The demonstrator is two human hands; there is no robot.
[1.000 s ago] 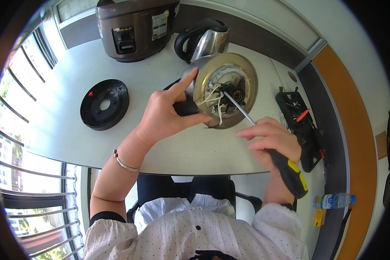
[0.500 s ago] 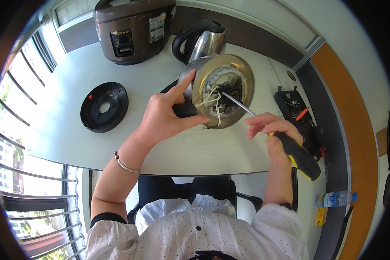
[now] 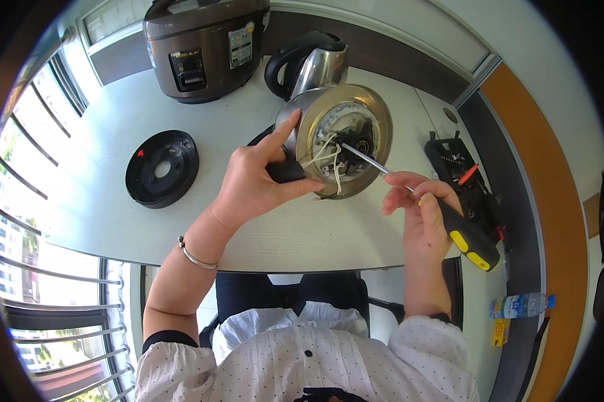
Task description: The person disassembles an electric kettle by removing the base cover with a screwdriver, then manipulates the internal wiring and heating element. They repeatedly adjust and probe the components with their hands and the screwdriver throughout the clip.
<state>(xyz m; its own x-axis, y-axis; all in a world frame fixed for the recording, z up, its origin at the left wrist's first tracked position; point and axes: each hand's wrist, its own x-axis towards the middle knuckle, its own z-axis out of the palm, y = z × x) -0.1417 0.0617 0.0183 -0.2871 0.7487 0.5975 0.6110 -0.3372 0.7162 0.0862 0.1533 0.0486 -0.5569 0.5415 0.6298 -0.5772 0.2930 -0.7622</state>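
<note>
Spread across most of the frame, a pale table (image 3: 101, 201), with window bars down the left edge and an orange-edged wall strip on the right. At upper left centre, one brown rice cooker (image 3: 205, 47), standing upright at the table's far edge. Just right of it, one steel kettle with a black handle (image 3: 312, 63), directly behind the tipped kettle body (image 3: 342, 137) at upper centre, whose round brass-rimmed underside faces the camera with pale wires and a dark fitting exposed. At left centre, well apart from both hands, one black round base plate (image 3: 161, 167) lying flat with a hole in its middle. At right, near the table edge, one black tool tray (image 3: 466, 181) with an orange-handled piece in it. At lower right, off the table, one clear plastic bottle (image 3: 520, 305) lying on its side. Left hand (image 3: 255, 181) clamped around the dark side part of the kettle body, forefinger stretched up along the rim, thumb under it. Right hand (image 3: 419, 214) just right of and below the kettle body, closed around one screwdriver (image 3: 443, 218) with a black and yellow handle, its metal shaft slanting up-left, tip resting inside the open underside among the wires. One silver bangle (image 3: 196, 254) on the left wrist. Hands near each other, not touching.
</note>
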